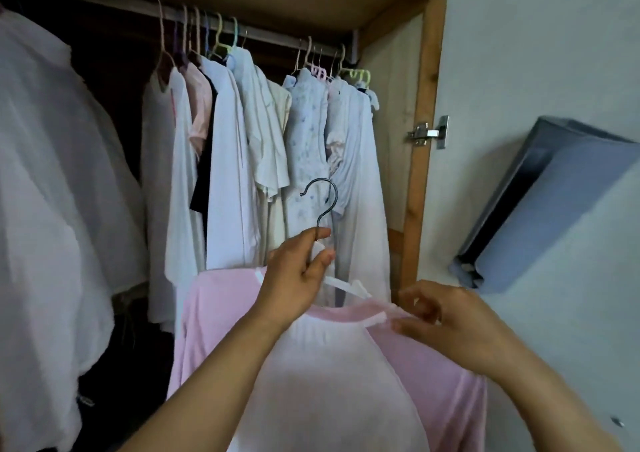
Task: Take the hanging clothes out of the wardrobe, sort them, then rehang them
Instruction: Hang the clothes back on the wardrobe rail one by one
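Note:
A pink-and-white raglan shirt [332, 365] hangs on a white hanger [346, 285] with a dark metal hook [323, 205], held in front of the open wardrobe. My left hand [298, 278] grips the hanger's neck just under the hook. My right hand [446, 316] pinches the shirt's neckline at the right shoulder, where the hanger arm ends. Behind them, several pale shirts and dresses [263, 153] hang on pastel hangers from the wardrobe rail [270, 36].
Large white garments [52, 181] fill the wardrobe's left side. The wooden frame [420, 160] with a metal hinge [427, 133] bounds the right. A blue-grey box [550, 202] stands against the pale wall at right. A shelf runs above the rail.

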Motion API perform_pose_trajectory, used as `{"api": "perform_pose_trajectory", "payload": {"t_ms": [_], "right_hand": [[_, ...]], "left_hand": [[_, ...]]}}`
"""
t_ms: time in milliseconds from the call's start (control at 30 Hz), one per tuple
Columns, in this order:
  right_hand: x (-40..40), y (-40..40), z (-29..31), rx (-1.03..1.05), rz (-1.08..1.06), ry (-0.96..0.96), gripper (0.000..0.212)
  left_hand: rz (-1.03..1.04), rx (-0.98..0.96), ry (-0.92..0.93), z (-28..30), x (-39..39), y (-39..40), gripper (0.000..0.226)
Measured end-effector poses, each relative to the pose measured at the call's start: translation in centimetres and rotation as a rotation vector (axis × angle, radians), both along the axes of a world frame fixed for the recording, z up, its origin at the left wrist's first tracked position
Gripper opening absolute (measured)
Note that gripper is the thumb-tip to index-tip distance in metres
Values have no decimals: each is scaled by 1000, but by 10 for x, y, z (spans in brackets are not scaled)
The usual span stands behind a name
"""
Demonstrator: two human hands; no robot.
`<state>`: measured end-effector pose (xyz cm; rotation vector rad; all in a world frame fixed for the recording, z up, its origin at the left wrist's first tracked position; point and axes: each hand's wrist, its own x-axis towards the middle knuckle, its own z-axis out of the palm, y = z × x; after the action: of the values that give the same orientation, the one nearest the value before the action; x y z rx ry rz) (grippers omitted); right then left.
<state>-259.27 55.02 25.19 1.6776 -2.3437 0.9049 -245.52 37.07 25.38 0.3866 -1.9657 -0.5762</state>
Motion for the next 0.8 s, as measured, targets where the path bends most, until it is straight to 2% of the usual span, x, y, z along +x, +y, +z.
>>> {"api": "perform_pose_trajectory", "payload": {"t_ms": [133, 233, 300, 400, 500, 667, 800], "right_hand": [[0, 26, 17, -50, -68, 161, 22], [4, 29, 24, -273, -212, 437, 23], [10, 22, 25, -381, -270, 516, 27], [15, 0, 30, -393, -342, 510, 26], [16, -25, 45, -375, -436, 548, 15], [-9, -64, 73, -387, -490, 399, 16], [-37, -94, 91, -448, -522, 381, 15]], "left_hand": [[-181, 169, 3, 17, -19, 9, 27], [-267, 216, 55, 34, -34, 10, 28], [-282, 210, 82, 47, -43, 3, 34], [-215, 142, 127, 64, -50, -19, 41], [-171, 96, 171, 75, -53, -49, 38], [-97, 19, 182, 83, -66, -97, 26], [-37, -132, 138, 98, -82, -129, 23]]}}
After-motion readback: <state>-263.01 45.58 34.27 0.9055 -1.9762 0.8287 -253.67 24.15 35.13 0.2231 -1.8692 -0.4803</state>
